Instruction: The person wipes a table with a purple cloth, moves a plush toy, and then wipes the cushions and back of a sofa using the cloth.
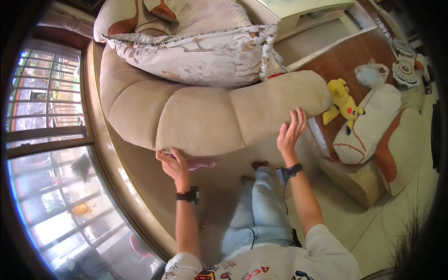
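Ahead of me curves the padded beige backrest point(196, 119) of a sofa, with seams dividing it into sections. My left hand point(174, 167) is at the backrest's near lower edge, its fingers bent around a purple-pink cloth point(202, 163); part of the cloth is hidden by the hand. My right hand point(292, 132) rests against the near side of the backrest towards its right end, fingers apart and holding nothing. Behind the backrest lies a large floral cushion point(203, 59) with a dark braided edge. Both wrists wear black bands.
A yellow plush toy point(344, 101) lies by the backrest's right end. Beside it are a white cushion point(371, 122), a plastic bag point(371, 74) and a brown-and-beige sofa arm point(402, 150). A barred glass window point(63, 203) runs along the left. A glass-topped table point(301, 8) stands beyond.
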Tool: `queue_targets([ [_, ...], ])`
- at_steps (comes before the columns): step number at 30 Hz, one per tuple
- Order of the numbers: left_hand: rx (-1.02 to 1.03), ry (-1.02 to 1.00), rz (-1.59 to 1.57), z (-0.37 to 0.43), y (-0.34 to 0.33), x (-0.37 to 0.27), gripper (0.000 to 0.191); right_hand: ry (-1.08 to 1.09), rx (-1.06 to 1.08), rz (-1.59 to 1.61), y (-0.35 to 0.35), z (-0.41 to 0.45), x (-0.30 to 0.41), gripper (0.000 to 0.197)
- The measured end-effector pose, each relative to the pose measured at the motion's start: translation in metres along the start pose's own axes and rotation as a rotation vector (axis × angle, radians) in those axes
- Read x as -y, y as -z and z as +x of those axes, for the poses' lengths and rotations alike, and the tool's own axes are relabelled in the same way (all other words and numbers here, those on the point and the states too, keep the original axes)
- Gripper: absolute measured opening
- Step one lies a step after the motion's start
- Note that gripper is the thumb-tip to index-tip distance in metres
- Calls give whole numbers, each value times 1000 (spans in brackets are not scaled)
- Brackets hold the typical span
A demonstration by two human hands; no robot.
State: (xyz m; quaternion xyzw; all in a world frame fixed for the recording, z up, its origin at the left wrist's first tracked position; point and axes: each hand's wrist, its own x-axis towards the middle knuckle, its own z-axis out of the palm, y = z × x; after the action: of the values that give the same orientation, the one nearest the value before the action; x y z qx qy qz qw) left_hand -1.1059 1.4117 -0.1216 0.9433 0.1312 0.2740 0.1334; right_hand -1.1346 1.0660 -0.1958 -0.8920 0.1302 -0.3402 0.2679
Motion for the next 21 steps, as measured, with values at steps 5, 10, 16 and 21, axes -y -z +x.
queue_targets([
  [5, -136, 297, -272, -19, -31, 1, 36, 68, -154, 61, -16, -3, -6, 42],
  [10, -354, 341, -303, -17, -33, -7, 29, 79, -134, -6, -15, -1, -6, 45],
  [16, -234, 231, -137, -29, -29, 4, 36, 44, -112, -10, -11, -4, -9, 44],
  [21, -237, -315, 174, -7, -45, -11, 53, 56, -96, -23, -29, 3, -11, 44],
])
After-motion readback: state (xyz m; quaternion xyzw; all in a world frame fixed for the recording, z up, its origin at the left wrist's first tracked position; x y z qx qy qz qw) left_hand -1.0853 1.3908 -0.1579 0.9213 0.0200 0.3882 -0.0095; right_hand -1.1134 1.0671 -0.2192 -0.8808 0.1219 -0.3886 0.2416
